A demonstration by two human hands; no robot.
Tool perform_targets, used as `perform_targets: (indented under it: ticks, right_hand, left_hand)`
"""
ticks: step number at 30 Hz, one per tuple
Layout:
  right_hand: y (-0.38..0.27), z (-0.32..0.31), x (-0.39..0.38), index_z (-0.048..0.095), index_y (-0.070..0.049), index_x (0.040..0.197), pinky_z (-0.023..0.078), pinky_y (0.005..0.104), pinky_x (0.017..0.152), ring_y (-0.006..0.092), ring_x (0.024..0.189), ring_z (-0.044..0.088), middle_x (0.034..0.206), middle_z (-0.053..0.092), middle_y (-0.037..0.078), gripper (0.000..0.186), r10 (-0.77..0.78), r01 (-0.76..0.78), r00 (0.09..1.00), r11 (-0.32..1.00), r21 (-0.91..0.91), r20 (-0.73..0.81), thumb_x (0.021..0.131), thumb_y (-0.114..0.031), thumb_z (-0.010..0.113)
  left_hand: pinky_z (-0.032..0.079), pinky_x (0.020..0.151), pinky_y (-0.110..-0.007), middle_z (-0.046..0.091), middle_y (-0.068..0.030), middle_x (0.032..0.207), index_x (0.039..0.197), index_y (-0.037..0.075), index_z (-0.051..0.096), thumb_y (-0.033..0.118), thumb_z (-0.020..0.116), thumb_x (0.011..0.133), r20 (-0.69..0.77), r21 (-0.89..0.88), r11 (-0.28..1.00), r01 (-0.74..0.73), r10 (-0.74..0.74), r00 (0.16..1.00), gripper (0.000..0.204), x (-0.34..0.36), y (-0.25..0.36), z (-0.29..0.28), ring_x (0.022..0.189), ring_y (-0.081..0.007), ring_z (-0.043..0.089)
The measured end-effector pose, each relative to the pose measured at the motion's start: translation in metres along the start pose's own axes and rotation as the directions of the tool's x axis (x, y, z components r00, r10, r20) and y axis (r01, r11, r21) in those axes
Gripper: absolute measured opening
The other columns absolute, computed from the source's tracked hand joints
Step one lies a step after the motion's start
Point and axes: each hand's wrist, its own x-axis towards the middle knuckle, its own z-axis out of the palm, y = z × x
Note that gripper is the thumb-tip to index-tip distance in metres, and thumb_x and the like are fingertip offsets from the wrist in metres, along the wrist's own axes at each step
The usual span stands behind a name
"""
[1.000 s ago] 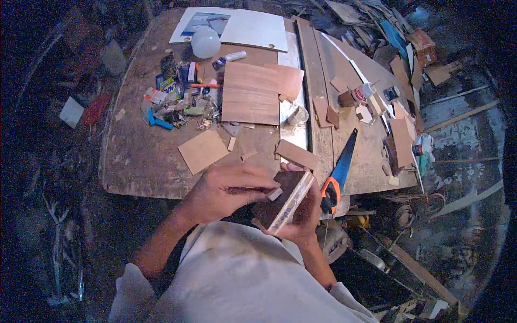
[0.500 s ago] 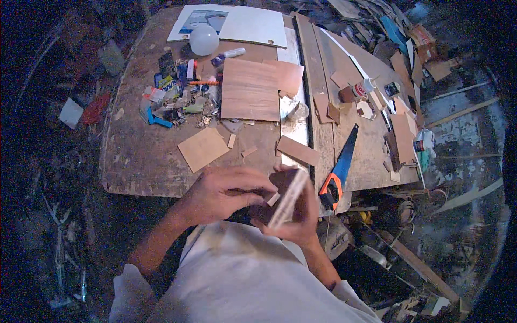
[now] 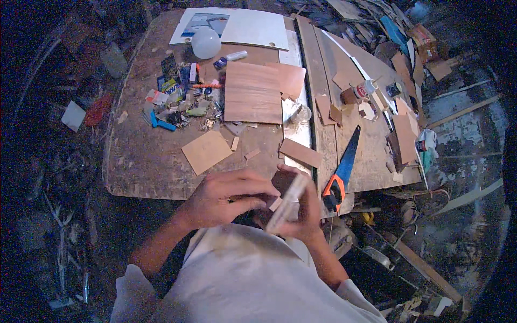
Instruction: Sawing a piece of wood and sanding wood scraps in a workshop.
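Note:
Over the near edge of the workbench, my right hand grips a dark wooden piece with a pale long edge, blurred by motion. My left hand is closed on a small pale wood block, held against or very close to the dark piece's face; contact is unclear. Just beyond my hands lie a narrow wood offcut and a tan square panel. A handsaw with an orange and black handle rests to the right of my right hand.
The worn workbench holds a pile of small items, stacked veneer sheets, a white board, a round white bulb and cans. Scrap wood lies around the bench.
The bench appears slightly shifted in the picture. Both hands stay on their pieces, and the pale-edged piece in my right hand is blurred by movement.

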Motion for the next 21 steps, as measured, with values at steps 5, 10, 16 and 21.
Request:
perform_targets:
  ticks: [5, 10, 16, 21]
  right_hand:
    - [-0.004, 0.004, -0.003, 0.038, 0.003, 0.140, 0.044, 0.0419, 0.104, 0.0273, 0.122, 0.054, 0.134, 0.050, 0.018, 0.109, 0.017, -0.009, 0.998, 0.989, 0.150, -0.054, 0.053, -0.027, 0.097]
    - [0.012, 0.002, -0.001, 0.035, -0.002, 0.142, 0.042, 0.0433, 0.106, 0.0313, 0.127, 0.052, 0.139, 0.051, 0.019, 0.114, 0.068, -0.068, 0.998, 0.998, 0.008, 0.012, 0.053, -0.035, 0.097]
    - [-0.016, 0.010, 0.013, 0.037, 0.000, 0.140, 0.043, 0.0414, 0.105, 0.0280, 0.124, 0.053, 0.135, 0.050, 0.017, 0.112, -0.136, 0.143, 0.984, 0.988, 0.061, -0.115, 0.050, -0.027, 0.098]
    - [0.013, 0.011, 0.008, 0.036, -0.001, 0.139, 0.043, 0.0447, 0.104, 0.0312, 0.123, 0.053, 0.133, 0.050, 0.019, 0.110, 0.117, -0.118, 0.993, 0.992, 0.038, 0.022, 0.051, -0.024, 0.097]
  left_hand:
    - [0.055, 0.087, -0.034, 0.070, -0.0077, 0.107, 0.107, 0.006, 0.071, 0.001, 0.073, 0.080, -0.005, 0.021, 0.999, -0.035, 0.035, 0.999, 0.027, -0.002, -0.016, 0.001, 0.098, -0.0229, 0.069]
    - [0.055, 0.087, -0.034, 0.070, -0.0076, 0.107, 0.108, 0.007, 0.071, 0.003, 0.074, 0.080, 0.007, 0.014, 0.999, -0.039, 0.039, 0.999, 0.029, 0.000, -0.014, 0.000, 0.099, -0.0222, 0.069]
    - [0.055, 0.087, -0.034, 0.070, -0.0082, 0.106, 0.108, 0.007, 0.071, 0.004, 0.074, 0.079, -0.046, 0.075, 0.996, -0.055, 0.059, 0.997, 0.029, -0.002, -0.023, -0.004, 0.099, -0.0232, 0.069]
    - [0.056, 0.087, -0.035, 0.070, -0.0082, 0.108, 0.109, 0.008, 0.071, 0.004, 0.073, 0.080, -0.043, 0.094, 0.995, -0.035, 0.039, 0.998, 0.029, -0.003, -0.019, 0.000, 0.100, -0.0232, 0.069]
